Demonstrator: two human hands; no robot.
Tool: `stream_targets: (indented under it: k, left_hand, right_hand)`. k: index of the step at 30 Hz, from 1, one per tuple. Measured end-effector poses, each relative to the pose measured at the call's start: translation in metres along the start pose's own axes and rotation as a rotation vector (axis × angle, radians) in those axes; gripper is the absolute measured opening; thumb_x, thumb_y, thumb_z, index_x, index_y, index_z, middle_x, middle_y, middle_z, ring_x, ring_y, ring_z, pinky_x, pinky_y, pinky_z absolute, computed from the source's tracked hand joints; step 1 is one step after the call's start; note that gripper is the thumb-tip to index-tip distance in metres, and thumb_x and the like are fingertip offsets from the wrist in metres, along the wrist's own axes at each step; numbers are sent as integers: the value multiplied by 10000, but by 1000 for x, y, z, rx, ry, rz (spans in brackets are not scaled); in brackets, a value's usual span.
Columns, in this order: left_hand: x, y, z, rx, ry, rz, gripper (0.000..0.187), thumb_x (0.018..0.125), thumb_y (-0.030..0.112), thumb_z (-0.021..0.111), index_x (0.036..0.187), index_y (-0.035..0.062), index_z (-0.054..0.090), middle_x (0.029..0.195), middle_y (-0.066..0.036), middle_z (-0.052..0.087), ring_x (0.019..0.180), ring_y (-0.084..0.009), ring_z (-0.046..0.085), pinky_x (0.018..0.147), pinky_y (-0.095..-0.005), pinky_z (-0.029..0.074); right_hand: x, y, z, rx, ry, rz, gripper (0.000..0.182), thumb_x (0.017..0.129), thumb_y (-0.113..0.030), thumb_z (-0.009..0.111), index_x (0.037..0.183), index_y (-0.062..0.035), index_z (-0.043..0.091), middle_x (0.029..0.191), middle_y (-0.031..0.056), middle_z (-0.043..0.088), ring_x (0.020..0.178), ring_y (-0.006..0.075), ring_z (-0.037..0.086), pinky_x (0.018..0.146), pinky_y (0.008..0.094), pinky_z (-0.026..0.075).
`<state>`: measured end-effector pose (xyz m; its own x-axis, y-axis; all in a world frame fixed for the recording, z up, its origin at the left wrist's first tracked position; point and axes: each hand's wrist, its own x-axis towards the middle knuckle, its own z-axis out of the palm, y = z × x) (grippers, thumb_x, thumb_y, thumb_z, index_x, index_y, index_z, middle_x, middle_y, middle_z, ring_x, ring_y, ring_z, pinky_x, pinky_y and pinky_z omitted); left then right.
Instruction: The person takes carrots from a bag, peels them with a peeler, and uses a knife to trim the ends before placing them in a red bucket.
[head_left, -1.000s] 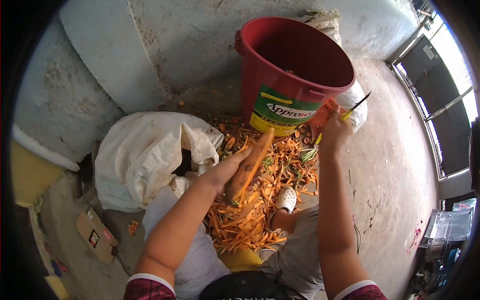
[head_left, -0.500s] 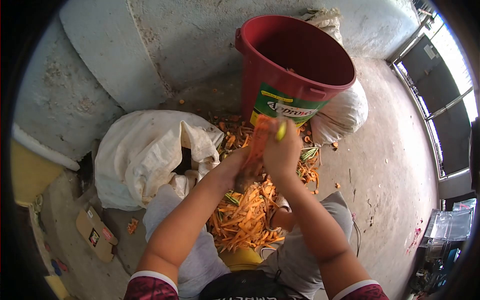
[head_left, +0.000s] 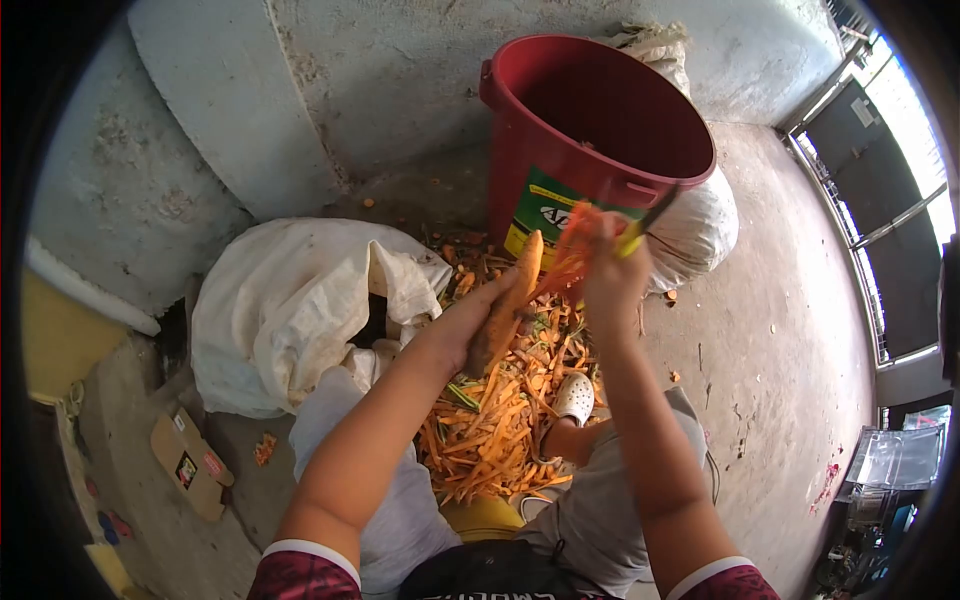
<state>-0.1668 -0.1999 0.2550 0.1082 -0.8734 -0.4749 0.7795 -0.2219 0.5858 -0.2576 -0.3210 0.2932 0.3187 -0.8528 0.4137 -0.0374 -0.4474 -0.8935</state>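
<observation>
In my left hand (head_left: pixel 472 325) is an upright-tilted carrot (head_left: pixel 512 305), its tip pointing up and the fingers wrapped round its lower part. To the right of it, my right hand (head_left: pixel 612 275) is closed on a peeler with a yellow and dark handle (head_left: pixel 632 238), smeared by motion. A blurred orange strip of peel (head_left: pixel 572 250) hangs between the carrot and the right hand. Below both hands lies a heap of carrot peelings (head_left: pixel 490 430), with some green stems among them.
Behind the heap stands a large maroon bin (head_left: pixel 510 130). A white sack (head_left: pixel 270 310) slumps at the left, and another full sack (head_left: pixel 705 235) sits right of the bin. Flattened cardboard (head_left: pixel 190 465) lies on the floor; my shoe (head_left: pixel 575 398) rests beside the peelings.
My right hand has moved up and right, away from the carrot, with the peeler. The carrot in my left hand now shows plainly, and an orange strip trails beside it.
</observation>
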Motion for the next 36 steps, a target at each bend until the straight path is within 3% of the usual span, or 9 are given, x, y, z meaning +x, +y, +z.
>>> stream_targets:
  k: [9,11,15,17,19,21,28,32,36]
  left_hand:
    - [-15,3,11,99,-27,151,261,877,292,380,981,94,515,787,-6,590,620,-71,566,496,-205,452]
    - [-17,2,16,6,5,143,263,884,295,373,976,98,521,797,2,591,638,-54,566,515,-203,454]
    - [0,-7,-6,-81,-275,-3,311,894,334,360,987,84,519,827,-25,584,692,-85,563,584,-222,457]
    - [2,-14,-17,-87,-471,-133,347,894,362,361,986,67,518,844,-41,579,719,-112,560,616,-242,458]
    - [-21,-10,0,118,-391,-155,370,901,368,330,978,48,499,801,-50,554,703,-133,541,615,-262,445]
    - [-42,-5,15,325,-307,-183,395,909,374,300,969,28,481,759,-60,530,688,-154,522,614,-281,432]
    - [-8,-4,4,41,-37,-54,420,885,421,345,1007,37,461,733,-46,519,644,-132,510,524,-256,441]
    - [6,-12,-3,-107,-97,-34,364,876,413,365,1037,105,476,811,-33,561,692,-115,547,542,-247,454]
    - [-28,7,45,22,181,147,387,882,418,329,1017,100,502,775,-21,579,594,-130,558,517,-252,463]
  right_hand:
    - [-47,-20,25,-258,-215,-59,207,764,-70,538,946,21,499,779,210,579,751,365,562,646,398,434]
    - [-48,-19,24,-264,-198,-86,211,763,-68,534,955,12,498,777,204,583,751,358,565,646,397,435]
    - [-33,-20,20,-382,-69,5,182,771,-79,531,936,-6,510,766,196,583,750,348,568,642,389,440]
    - [-1,-9,6,-228,99,-72,111,827,-113,475,829,-13,522,745,138,604,664,265,600,590,348,460]
    - [42,35,-25,-438,279,-103,153,856,-133,444,813,-17,536,755,98,619,628,200,605,525,295,463]
    - [53,2,-42,-294,395,102,192,876,-153,425,821,-16,550,770,86,623,632,152,605,488,242,461]
    - [24,0,-21,225,96,107,178,872,-149,448,840,-2,543,760,86,615,634,114,587,531,234,460]
    - [-24,-26,6,-68,-131,39,225,865,-210,479,849,9,529,731,83,586,599,123,539,541,229,414]
    - [-45,-29,18,-191,-155,-25,218,840,-208,507,864,8,517,704,142,571,629,244,547,583,316,422]
